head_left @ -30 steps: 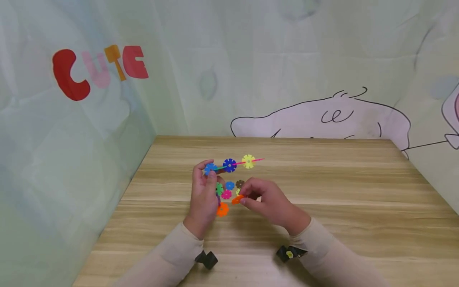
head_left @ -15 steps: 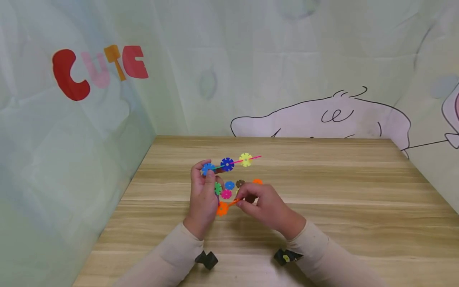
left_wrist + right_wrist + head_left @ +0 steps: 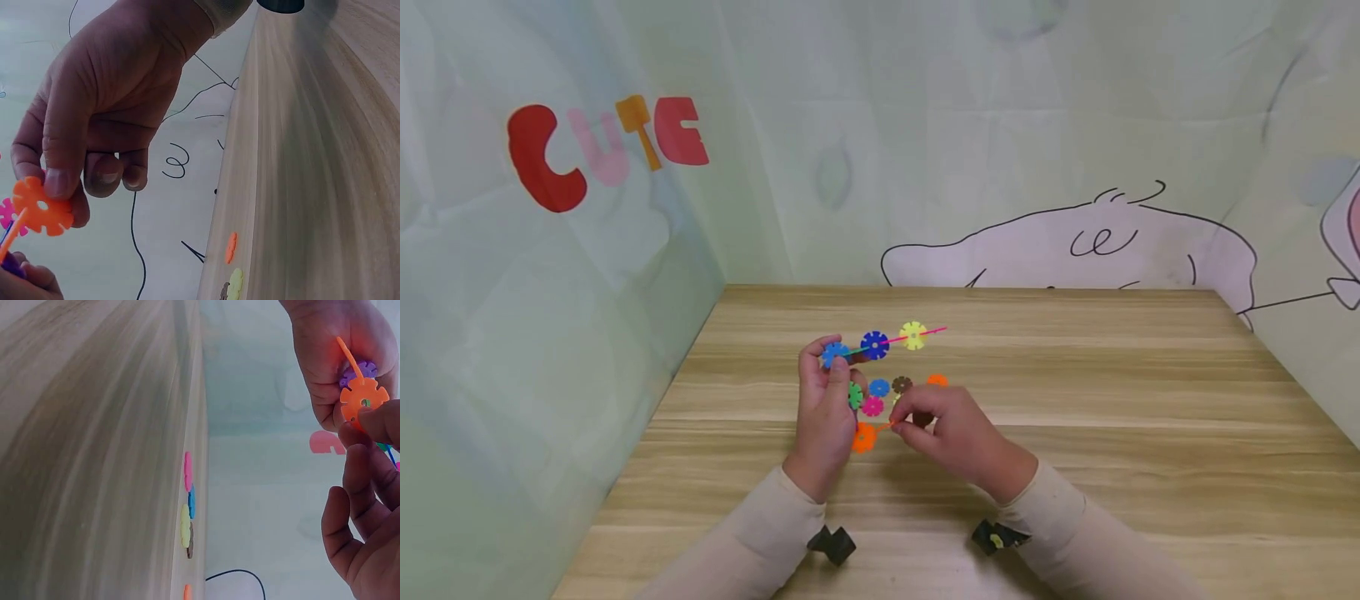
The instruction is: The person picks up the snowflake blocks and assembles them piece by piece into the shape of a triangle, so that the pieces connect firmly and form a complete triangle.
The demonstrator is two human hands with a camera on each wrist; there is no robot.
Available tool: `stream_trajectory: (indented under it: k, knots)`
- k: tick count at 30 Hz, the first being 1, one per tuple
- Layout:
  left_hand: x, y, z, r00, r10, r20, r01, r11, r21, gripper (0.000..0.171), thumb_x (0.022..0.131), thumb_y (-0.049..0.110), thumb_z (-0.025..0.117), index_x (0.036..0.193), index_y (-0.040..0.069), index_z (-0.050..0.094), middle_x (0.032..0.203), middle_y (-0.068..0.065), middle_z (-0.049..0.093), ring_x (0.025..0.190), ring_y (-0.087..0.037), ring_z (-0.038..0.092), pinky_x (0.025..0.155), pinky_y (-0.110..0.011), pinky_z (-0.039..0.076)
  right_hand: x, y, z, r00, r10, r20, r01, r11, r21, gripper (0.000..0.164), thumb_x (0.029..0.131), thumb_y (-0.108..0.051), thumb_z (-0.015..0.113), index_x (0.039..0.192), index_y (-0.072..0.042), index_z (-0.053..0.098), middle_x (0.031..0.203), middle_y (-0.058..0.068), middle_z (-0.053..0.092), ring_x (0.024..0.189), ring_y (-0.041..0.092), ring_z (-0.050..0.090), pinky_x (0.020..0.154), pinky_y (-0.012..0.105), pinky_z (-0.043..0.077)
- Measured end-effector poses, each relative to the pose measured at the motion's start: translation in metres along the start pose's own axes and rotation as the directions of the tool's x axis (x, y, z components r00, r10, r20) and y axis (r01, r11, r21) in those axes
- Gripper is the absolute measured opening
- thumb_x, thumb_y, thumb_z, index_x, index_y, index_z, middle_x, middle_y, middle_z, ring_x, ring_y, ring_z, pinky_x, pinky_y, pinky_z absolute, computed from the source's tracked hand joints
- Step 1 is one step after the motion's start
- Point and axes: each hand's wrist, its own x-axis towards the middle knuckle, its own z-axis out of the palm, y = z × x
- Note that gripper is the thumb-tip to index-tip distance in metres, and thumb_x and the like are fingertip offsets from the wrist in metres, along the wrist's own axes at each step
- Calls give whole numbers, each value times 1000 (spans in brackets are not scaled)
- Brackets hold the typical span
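In the head view my left hand point(image 3: 822, 425) grips a chain of slotted plastic snowflake discs, its thumb on a light blue disc point(image 3: 831, 353). Dark blue point(image 3: 868, 337) and yellow point(image 3: 913, 327) discs extend to the right along it. Below come a green disc point(image 3: 854, 396) and an orange end disc point(image 3: 858, 440), with a purple disc point(image 3: 369, 367) by the palm in the right wrist view. Between thumb and forefinger my right hand point(image 3: 970, 437) pinches another orange disc point(image 3: 55, 220), its edge meeting the end disc crosswise.
On the wooden table point(image 3: 1112, 400) lie loose discs: light blue point(image 3: 878, 387), pink point(image 3: 872, 407), brown point(image 3: 902, 384), orange point(image 3: 937, 381) and a yellow one point(image 3: 235, 284) mostly hidden behind the right hand. Printed fabric walls point(image 3: 820, 208) stand at the back and left.
My right hand has moved slightly left and down, bringing its orange disc against the end disc. The loose orange disc behind it has come into view. The left hand has shifted slightly left.
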Motion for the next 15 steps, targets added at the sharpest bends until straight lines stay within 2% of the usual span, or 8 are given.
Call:
stream_trajectory:
  k: [5, 10, 15]
  knots:
    - [-1, -2, 1, 1000, 10, -3, -10, 1000, 1, 26, 116, 24, 35, 142, 19, 35, 118, -13, 58, 82, -22, 49, 66, -20, 42, -1, 1, 5, 996, -91, -15, 91, 995, -42, 14, 89, 7, 77, 90, -7, 75, 83, 2, 73, 74, 7, 65, 69, 23, 59]
    - [-2, -4, 3, 999, 30, -18, -30, 999, -24, 25, 116, 22, 35, 141, 17, 36, 116, -14, 59, 79, -23, 49, 66, -22, 42, -2, 3, 10, 978, -204, -42, 198, 974, -113, 16, 87, 10, 77, 89, -6, 73, 83, 3, 73, 74, 10, 67, 71, 20, 59]
    - [-3, -7, 5, 997, 74, -15, -75, 997, -35, 25, 116, 21, 35, 140, 16, 36, 111, -9, 60, 75, -18, 48, 65, -20, 41, -3, 3, 12, 973, -224, -55, 214, 966, -145, 18, 87, 11, 76, 89, -6, 73, 84, 4, 74, 76, 12, 70, 74, 20, 59]
